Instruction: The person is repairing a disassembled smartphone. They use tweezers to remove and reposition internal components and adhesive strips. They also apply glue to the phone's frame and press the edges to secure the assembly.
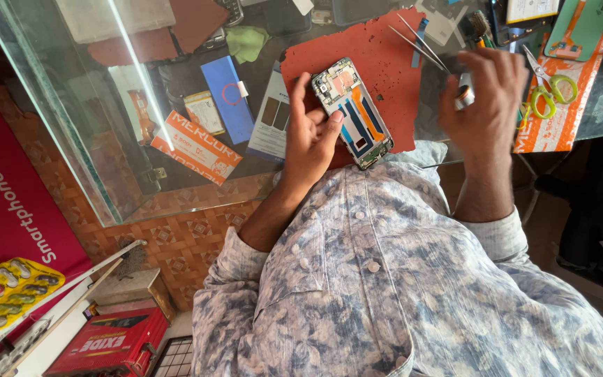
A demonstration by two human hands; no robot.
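While the left hand (pixel 308 136) grips the opened phone (pixel 352 112) by its edge, the right hand's (pixel 486 98) fingers pinch tweezers (pixel 423 45); a slip could scratch exposed parts.

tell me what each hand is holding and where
Left hand grips the opened phone by its lower left edge. Right hand holds a small silvery object; grip unclear.

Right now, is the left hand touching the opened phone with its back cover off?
Touching: the head view shows the left hand with fingers against the opened phone's side.
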